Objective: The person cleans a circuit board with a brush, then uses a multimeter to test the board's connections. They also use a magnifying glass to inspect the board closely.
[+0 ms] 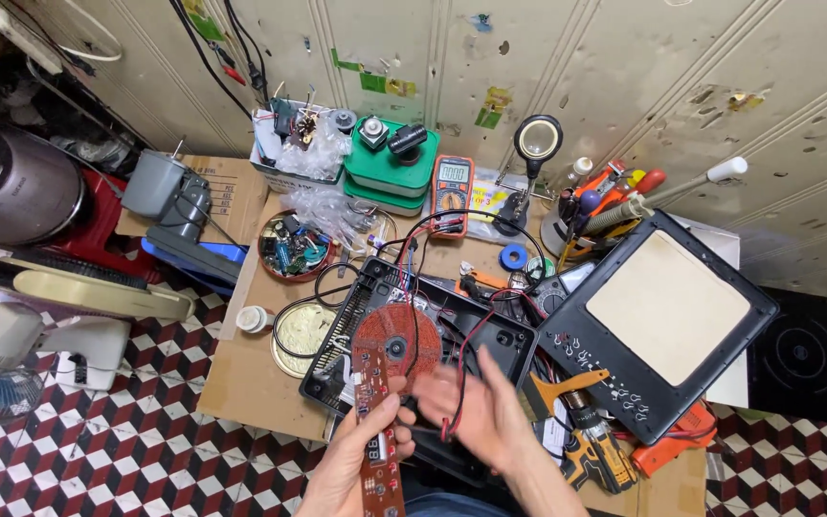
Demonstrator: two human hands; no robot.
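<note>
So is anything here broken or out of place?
Yes: the cooktop's black glass top panel lies detached and tilted beside its open black base. The left hand holds a loose brown circuit strip.

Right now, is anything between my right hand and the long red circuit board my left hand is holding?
Yes. Red and black wires run from the open black casing down across the gap between the blurred right hand and the long red circuit board gripped in the left hand. Nothing else visible blocks it.

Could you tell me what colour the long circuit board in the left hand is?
Reddish-brown circuit board, seen best in the head view.
</note>
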